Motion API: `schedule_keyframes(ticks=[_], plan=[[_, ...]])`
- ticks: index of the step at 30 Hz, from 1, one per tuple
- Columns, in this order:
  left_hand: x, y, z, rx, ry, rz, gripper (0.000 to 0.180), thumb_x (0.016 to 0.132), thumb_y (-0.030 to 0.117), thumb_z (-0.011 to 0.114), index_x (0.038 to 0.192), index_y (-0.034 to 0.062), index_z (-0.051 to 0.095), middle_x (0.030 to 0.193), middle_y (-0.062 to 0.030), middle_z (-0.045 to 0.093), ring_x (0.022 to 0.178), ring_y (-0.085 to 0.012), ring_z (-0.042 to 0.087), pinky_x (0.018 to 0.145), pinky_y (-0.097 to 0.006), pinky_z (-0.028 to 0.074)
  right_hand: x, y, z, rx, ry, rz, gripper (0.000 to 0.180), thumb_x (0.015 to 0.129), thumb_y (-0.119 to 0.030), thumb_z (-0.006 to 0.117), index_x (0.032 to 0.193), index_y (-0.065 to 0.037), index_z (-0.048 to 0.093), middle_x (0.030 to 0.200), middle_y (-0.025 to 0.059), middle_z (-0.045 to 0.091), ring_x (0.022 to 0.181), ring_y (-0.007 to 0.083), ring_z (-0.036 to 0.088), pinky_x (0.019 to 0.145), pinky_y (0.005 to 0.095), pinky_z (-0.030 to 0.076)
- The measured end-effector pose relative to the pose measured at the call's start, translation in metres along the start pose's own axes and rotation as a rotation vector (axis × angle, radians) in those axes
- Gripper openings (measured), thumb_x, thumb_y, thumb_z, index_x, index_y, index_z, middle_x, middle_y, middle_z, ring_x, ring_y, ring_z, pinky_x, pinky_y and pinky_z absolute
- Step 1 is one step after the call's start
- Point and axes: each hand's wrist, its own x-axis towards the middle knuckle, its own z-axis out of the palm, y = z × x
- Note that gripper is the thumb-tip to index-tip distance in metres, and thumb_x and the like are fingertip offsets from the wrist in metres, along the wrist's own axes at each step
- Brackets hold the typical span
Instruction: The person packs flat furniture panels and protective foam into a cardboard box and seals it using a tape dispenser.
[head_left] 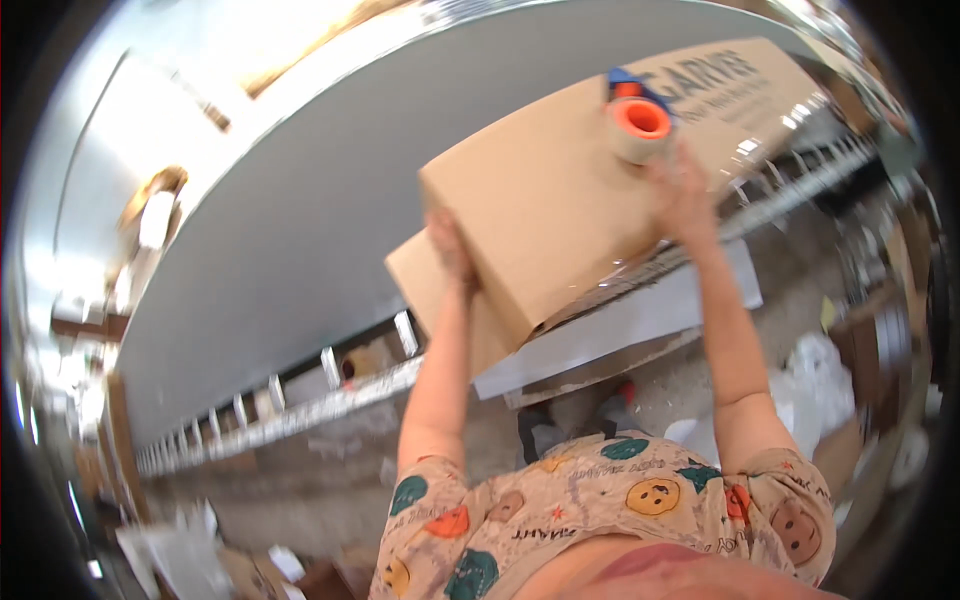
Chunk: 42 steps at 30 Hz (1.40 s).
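Box [560, 190] at 1 o'clock, tape [632, 147] over its top, both our hands in close
Our left hand [452, 250] looks open, braced on the box's 9 o'clock end beside the flap [412, 272]; our right hand [684, 192] is at the tape's 5 o'clock, too blurry to tell if it's gripping. Imo we do best here spreading the left palm so the box can't skid, and getting a full grip before moving the tape.
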Motion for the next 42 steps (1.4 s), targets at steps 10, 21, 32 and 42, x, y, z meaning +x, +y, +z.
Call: schedule_keyframes(ticks=[10,21,32,42], plan=[[0.054,0.073,-0.006,0.261,0.114,-0.009,0.036,0.077,0.024,0.065,0.102,-0.0001,0.057,0.095,-0.0115,0.059,0.085,-0.0199,0.056,0.073,-0.033,0.047,-0.118,-0.181,0.014,0.139,-0.259,-0.250,0.075,0.067,-0.032,0.074,0.128,0.001,0.044,0.133,0.0241,0.040,0.129,0.0395,0.032,0.108,0.0480,0.024],[-0.102,0.051,0.011,0.217,0.263,0.179,0.027,0.088,0.024,0.050,0.099,-0.0007,0.053,0.094,-0.0101,0.055,0.087,-0.0209,0.055,0.077,-0.033,0.046,-0.215,-0.126,-0.070,0.398,-0.320,-0.409,0.068,0.070,-0.023,0.067,0.131,-0.002,0.043,0.137,0.0158,0.039,0.131,0.0323,0.030,0.107,0.0454,0.025],[-0.178,0.105,0.014,1.693,-0.911,0.956,0.076,0.080,0.043,0.065,0.138,0.0042,0.036,0.143,-0.0255,0.027,0.131,-0.0424,0.029,0.107,-0.049,0.025,-0.258,-0.115,-0.125,0.242,-0.406,-0.272,0.082,0.064,-0.022,0.071,0.137,-0.006,0.038,0.143,0.0152,0.034,0.135,0.0322,0.027,0.112,0.0455,0.017],[-0.173,0.109,0.022,1.342,-1.299,1.071,0.103,0.060,0.043,0.079,0.142,0.0070,0.028,0.143,-0.0263,0.027,0.133,-0.0439,0.024,0.107,-0.058,0.016,-0.266,-0.194,-0.080,-0.483,-0.255,-0.043,0.060,0.075,-0.016,0.057,0.131,-0.001,0.041,0.138,0.0190,0.038,0.131,0.0338,0.033,0.110,0.0438,0.025]])
